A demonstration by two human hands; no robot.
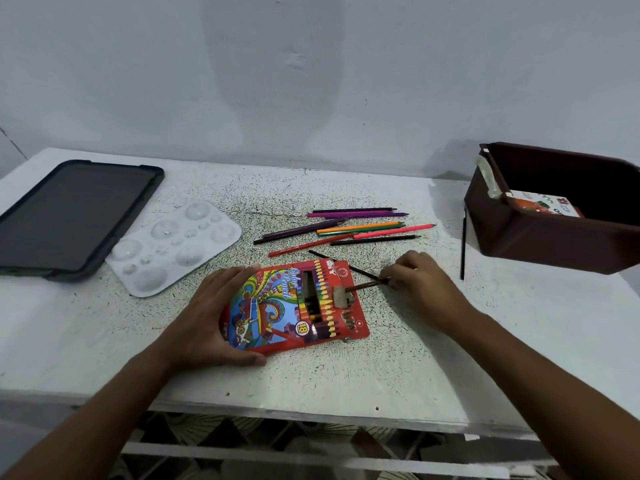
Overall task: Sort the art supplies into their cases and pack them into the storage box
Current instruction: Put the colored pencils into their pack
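On the far left of the tabletop (398, 358) lie a dark tablet (74, 213) and, just beside it, a white paint palette (173, 245); neither enters into the move at hand.

Your left hand (214, 317) grips the left end of the colour pencil box (298, 304), fingers over the far edge and thumb under the near one, pinning it flat. The box's long axis runs left to right, and its open mouth faces right, toward your other hand. Some pencils show through its window.

Your right hand (420, 282) sits just right of that mouth, pinching a dark pencil (369, 285) whose far end reaches the torn opening. That pencil lies nearly in line with the box's long axis, tilted a little, so the next push likely needs to go leftward along that axis; I judge that straightening the pencil first would keep its tip from catching on the flap.

Another dark pencil (341, 264) lies diagonally under the held one, touching the box's upper right corner. Beyond it, the loose coloured pencils (349, 228) lie roughly left to right, tips pointing right, nearer your right hand than your left.

Further right a single black pencil (463, 244) lies near the brown storage box (554, 237), which stands at the right edge with a printed case (547, 204) already inside.
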